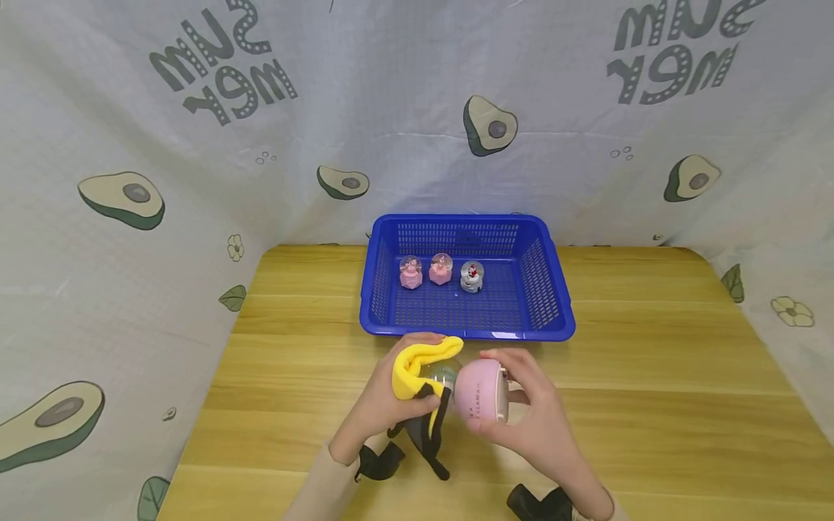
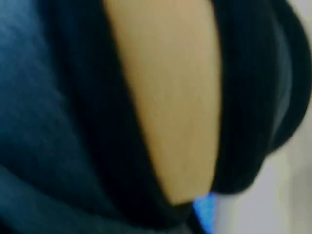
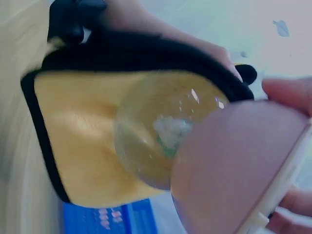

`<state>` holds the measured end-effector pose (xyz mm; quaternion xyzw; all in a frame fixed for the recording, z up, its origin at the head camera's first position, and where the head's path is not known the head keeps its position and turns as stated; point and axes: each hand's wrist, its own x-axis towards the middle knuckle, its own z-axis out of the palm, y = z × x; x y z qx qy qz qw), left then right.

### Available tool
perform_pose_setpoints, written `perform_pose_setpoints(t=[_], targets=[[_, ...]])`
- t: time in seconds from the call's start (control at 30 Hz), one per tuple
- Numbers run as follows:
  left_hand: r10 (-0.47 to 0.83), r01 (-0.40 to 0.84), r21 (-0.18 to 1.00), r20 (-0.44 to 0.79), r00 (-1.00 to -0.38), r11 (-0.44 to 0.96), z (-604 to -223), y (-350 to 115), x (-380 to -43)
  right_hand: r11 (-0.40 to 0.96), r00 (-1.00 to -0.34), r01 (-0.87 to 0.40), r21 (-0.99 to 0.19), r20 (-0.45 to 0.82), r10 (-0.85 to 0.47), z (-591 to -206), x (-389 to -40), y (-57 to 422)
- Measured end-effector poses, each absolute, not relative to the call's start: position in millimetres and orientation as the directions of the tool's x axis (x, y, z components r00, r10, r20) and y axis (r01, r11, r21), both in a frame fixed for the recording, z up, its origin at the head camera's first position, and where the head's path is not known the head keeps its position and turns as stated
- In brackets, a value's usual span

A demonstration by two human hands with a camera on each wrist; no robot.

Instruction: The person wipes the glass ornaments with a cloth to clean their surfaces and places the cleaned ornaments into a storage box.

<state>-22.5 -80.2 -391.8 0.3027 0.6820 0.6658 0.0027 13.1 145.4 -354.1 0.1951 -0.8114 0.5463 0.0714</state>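
Note:
My right hand (image 1: 537, 412) grips the pink base of a snow globe (image 1: 478, 393), which lies tilted on its side with the clear dome toward the left. Around that dome my left hand (image 1: 391, 394) holds a yellow cloth (image 1: 410, 369) with a dark grey back and black edging. In the right wrist view the clear globe (image 3: 146, 131) shows a small white and green figure inside, with the cloth's yellow face (image 3: 78, 136) close behind it. The cloth's dark side (image 2: 48, 122) fills most of the blurred left wrist view.
Beyond the hands stands a blue plastic basket (image 1: 468, 336) on the wooden table (image 1: 293, 376). Inside it are two small pink snow globes (image 1: 411, 275) and a white one (image 1: 472, 278). A curtain (image 1: 404, 87) printed with avocados hangs behind the table.

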Motion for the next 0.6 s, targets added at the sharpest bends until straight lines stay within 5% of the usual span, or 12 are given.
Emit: perform_pose_setpoints(t=[0.17,0.37,0.6], targets=[[0.479,0.118,0.959,0.233,-0.846,-0.258,-408,-84,-22,0.414,-0.739,-0.673,-0.613,0.543,-0.398,-350,11,148],[0.584,-0.226,0.928,-0.013,-0.812,-0.295,-419,-89,-12,0.268,-0.478,-0.877,-0.399,0.666,-0.574,-344,6,149],[0.628,-0.376,0.9,-0.165,-0.76,-0.22,-420,-87,-5,0.2,-0.418,-0.898,-0.393,0.612,-0.671,-339,5,156]])
